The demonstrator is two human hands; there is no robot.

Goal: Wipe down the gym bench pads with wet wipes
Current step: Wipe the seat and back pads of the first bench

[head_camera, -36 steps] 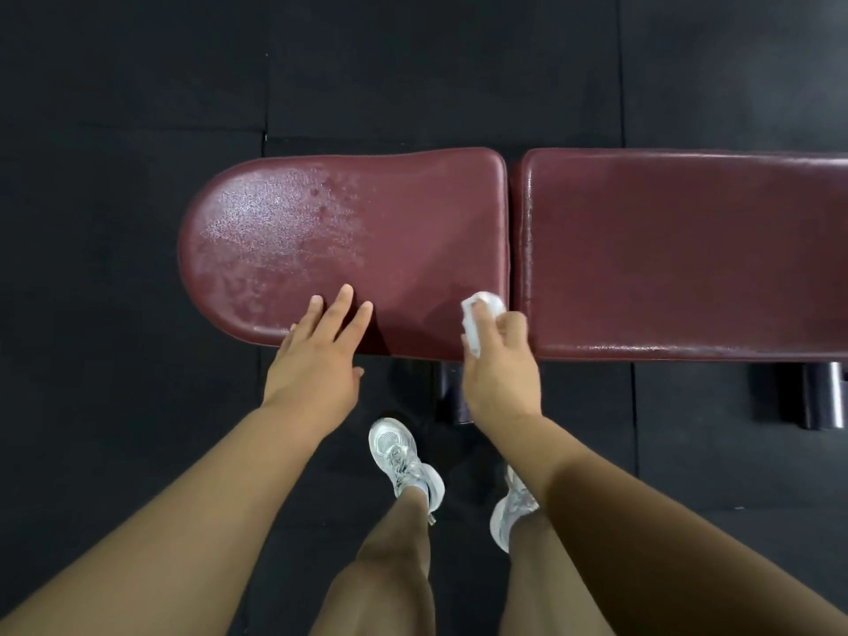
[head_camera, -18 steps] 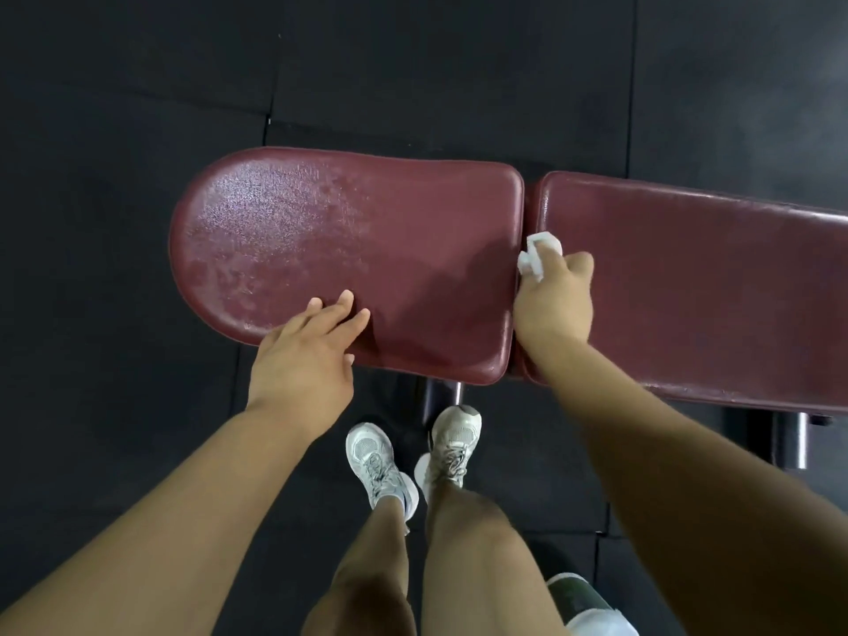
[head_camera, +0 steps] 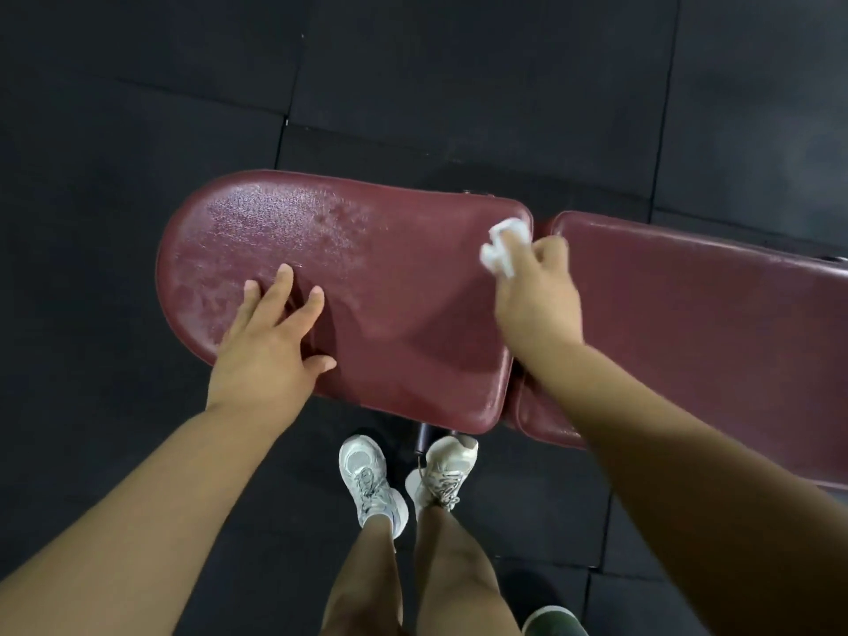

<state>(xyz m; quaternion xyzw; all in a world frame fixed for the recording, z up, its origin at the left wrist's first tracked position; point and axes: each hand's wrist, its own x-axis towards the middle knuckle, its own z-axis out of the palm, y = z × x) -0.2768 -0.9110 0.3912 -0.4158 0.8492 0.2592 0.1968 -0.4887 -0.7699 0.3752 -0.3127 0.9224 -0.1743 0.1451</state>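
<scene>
**Wipe reaches the far corner of the seat pad**

Since half a second ago the right hand (head_camera: 537, 300) has carried the white wipe (head_camera: 500, 250) away from the person along the gap between the two pads. It has gone from the middle of the gap to the far right corner of the seat pad (head_camera: 404, 286). That corner sits at about 2 o'clock, close to the centre of the view. The fingers are curled round the crumpled wipe, gripping it against the maroon surface just beside the gap. The back pad (head_camera: 711, 337) lies across the gap at 3 o'clock, and the right forearm crosses its near edge.

Meanwhile the left hand (head_camera: 270, 355) has slid farther onto the seat pad. It lies flat at about 8 o'clock with fingers straight and spread and the thumb out to the side, holding nothing. Beyond its fingertips, toward 10 o'clock, the rounded end of the seat pad shows a pale, speckled sheen. The part nearer the wipe looks smooth and dark.

At 6 o'clock the left shoe (head_camera: 367, 479) and the right shoe (head_camera: 447, 470) stand close together on the dark tiled floor (head_camera: 413, 84), just below the seat pad's near edge.
</scene>
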